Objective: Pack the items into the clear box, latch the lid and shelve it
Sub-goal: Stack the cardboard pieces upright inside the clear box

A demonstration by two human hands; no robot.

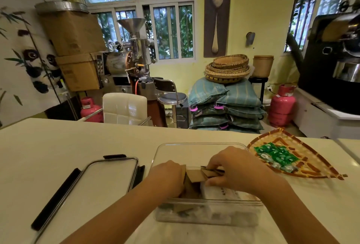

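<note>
The clear box (196, 150) is being kept near the counter's (58, 146) front edge, right of its middle, with brown cardboard packets (196, 175) and a white packet (218, 192) lying inside. The packets are being reached by both hands within the box: the left hand (165, 177) is curled round the brown ones, while a flat brown packet is being pinched by the right hand (233, 167). The lid (109, 175) is lying just left of the box. Green sachets (276, 156) are being carried on a woven tray (311, 165) towards the right edge.

On the tabletop (58, 142) we see the box (196, 150) centered, lid (109, 173) at nine o'clock, woven tray (315, 158) at two o'clock.
</note>
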